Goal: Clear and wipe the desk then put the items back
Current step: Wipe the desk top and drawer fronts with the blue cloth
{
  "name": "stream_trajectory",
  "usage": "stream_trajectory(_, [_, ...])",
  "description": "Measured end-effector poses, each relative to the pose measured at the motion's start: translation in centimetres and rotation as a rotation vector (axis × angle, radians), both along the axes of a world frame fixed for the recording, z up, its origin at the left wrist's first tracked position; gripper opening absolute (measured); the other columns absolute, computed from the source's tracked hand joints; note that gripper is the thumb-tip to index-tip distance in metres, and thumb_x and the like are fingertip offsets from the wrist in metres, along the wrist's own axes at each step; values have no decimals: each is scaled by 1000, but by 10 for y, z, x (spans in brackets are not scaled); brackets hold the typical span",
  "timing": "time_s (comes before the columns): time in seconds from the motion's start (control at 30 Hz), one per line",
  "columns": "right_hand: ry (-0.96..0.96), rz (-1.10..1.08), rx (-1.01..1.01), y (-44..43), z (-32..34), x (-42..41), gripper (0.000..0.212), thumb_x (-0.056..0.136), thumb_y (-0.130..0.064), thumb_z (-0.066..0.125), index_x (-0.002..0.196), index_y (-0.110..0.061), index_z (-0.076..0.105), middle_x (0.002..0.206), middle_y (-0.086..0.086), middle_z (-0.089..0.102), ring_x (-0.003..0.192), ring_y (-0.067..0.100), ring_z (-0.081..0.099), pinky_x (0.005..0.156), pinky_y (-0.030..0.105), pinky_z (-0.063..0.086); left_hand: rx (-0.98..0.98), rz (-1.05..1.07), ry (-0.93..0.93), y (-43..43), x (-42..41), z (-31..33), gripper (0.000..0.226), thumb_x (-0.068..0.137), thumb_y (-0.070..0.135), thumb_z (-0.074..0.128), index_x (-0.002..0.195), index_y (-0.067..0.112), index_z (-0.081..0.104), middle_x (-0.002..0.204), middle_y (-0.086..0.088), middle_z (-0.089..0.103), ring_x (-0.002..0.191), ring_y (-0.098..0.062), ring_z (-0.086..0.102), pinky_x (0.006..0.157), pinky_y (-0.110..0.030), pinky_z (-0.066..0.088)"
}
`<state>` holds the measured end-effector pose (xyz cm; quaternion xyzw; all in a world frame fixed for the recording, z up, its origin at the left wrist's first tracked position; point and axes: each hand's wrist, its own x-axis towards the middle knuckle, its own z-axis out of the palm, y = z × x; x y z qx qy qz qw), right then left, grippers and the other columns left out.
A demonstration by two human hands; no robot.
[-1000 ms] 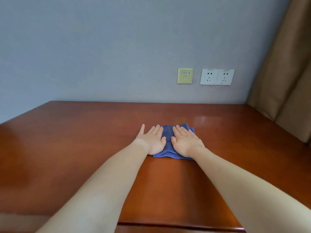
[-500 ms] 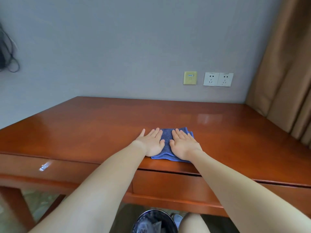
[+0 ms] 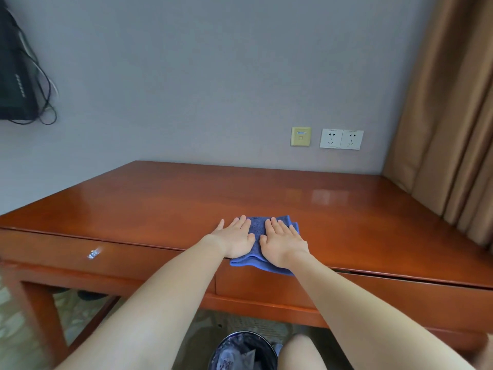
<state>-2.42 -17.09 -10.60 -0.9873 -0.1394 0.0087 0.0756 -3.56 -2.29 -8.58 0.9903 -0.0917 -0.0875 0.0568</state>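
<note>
The left hand [image 3: 234, 240] and right hand [image 3: 282, 244], fingers straight and flat atop the blue cloth [image 3: 257, 231], have drawn it back. Behind the fingers it now overhangs the desk [image 3: 160, 198] edge, so this wiping pass looks finished.

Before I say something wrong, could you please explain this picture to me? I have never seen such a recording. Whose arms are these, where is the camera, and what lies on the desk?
There is no machine here. A person wears one wide-angle camera on the head, so you look forward and down along their own bare arms. The left hand and the right hand lie flat, with straight fingers, side by side on a folded blue cloth. The cloth lies at the front edge of a glossy wooden desk. It is pressed, not gripped. On the wall behind are a yellow plate and two white sockets. A brown curtain hangs at the right, and a bin stands on the floor below the desk's front edge.
</note>
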Motion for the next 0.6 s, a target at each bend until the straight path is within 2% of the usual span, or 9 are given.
stream_trajectory(0.1, [7, 6, 3, 0, 0, 0, 59, 103, -38, 13, 155, -12, 2, 163, 3, -2, 150, 17, -3, 122, 36, -2, -75, 18, -21, -1, -3, -6, 57, 104, 34, 10, 155, 13, -4, 163, -1, -12, 149, -13, -11, 120, -44, -10])
stream_trajectory(0.27, [29, 28, -6, -3, 0, 4, 59, 103, -38, 13, 155, -13, 0, 163, 2, -5, 150, 17, -5, 122, 36, -3, 44, -15, -88, 1, 0, -8, 58, 104, 36, 8, 155, 10, -4, 163, -2, -10, 149, -13, -12, 119, -43, -14])
stream_trajectory(0.6, [32, 65, -8, -6, 4, 17, 59, 104, -39, 15, 155, -14, 1, 163, 1, -5, 150, 15, -5, 121, 34, -3, 75, -43, -72, 7, 14, -6, 59, 104, 35, 9, 155, 9, -5, 163, -3, -10, 149, -13, -8, 120, -39, -11])
